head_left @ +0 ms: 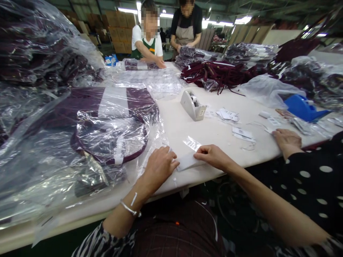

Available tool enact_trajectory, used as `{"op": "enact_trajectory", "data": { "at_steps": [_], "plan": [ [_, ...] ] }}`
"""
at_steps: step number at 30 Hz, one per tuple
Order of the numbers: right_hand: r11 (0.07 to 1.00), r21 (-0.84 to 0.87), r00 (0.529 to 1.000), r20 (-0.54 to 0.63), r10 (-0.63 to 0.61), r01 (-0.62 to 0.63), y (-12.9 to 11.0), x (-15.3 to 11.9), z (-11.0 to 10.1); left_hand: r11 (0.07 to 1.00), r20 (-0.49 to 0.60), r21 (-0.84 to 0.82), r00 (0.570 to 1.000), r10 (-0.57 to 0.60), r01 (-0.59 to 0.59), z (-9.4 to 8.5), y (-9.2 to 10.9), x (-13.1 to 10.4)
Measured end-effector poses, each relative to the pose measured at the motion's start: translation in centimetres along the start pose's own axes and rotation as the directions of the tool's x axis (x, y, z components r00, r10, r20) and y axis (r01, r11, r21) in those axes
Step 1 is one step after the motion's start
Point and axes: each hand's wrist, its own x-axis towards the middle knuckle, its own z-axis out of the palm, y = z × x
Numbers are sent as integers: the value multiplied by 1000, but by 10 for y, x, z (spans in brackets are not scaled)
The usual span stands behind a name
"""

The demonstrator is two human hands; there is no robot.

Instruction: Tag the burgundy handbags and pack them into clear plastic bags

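Note:
My right hand (214, 157) pinches the right end of a small white paper slip (187, 161) near the table's front edge. At the slip's left end is my left hand (161, 163), fingers loosely curled, with a gap between thumb and forefinger; its thumb tip is close to the paper. Just beyond the slip lies a shiny clear strip with white marks (192, 143). To the left, a dark maroon bag (88, 100) with a looped handle and a white band lies flat under clear plastic (150, 132). A grey tape dispenser (193, 105) stands farther back.
White tags (227, 115) and a blue tape dispenser (305, 107) are on the right. A neighbour's hand (288, 141) rests at the table edge (257, 160). Wrapped maroon goods (40, 43) pile up at left; maroon straps (214, 73) lie behind. Two people stand opposite.

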Motion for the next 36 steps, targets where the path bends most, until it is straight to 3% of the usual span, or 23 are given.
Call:
{"op": "enact_trajectory", "data": {
  "at_steps": [2, 4, 6, 8, 10, 12, 19, 22, 26, 29, 32, 34, 36],
  "plan": [
    [985, -173, 1000, -15, 0, -3, -1, 12, 0, 996, -118, -93, 993, -24, 13, -1, 3, -5],
    [935, -353, 999, -38, -24, 9, -3, 20, 3, 934, -160, -356, 983, -95, 32, -5, 4, -12],
    [865, -501, 997, -51, -63, 29, -5, 22, 6, 750, -100, -657, 979, -180, 70, -9, 3, -18],
    [808, -588, 994, -61, -93, 40, -5, 19, 10, 500, 17, -855, 971, -238, 137, -11, 2, -21],
    [780, -625, 991, -82, -106, 31, -3, 16, 14, 295, 110, -936, 957, -267, 190, -11, 1, -22],
    [773, -635, 985, -127, -115, 9, -1, 13, 15, 197, 146, -959, 951, -271, 203, -8, 0, -22],
    [720, -692, 913, -261, -314, 50, 2, 13, 13, 160, 117, -975, 970, -211, 153, -3, 3, -33],
    [787, -603, 882, -289, -372, 135, 13, 18, 15, 193, 122, -968, 972, -202, 162, -4, 3, -40],
    [903, -385, 872, -357, -335, 190, 21, 21, 10, 244, 114, -956, 973, -198, 162, -4, 1, -48],
    [910, -337, 771, -504, -390, 240, 0, 6, 7, 310, 70, -941, 976, -206, 132, -2, 0, -51],
    [876, -292, 692, -537, -483, 385, -39, -21, 13, 345, 50, -930, 973, -224, 127, -1, 3, -53],
    [864, -195, 721, -484, -496, 464, -63, -37, 24, 343, 53, -930, 972, -228, 132, -3, 6, -54],
    [895, -17, 820, -393, -416, 446, -78, -45, 36, 352, 45, -928, 973, -225, 124, -5, 9, -56]
  ]
}}
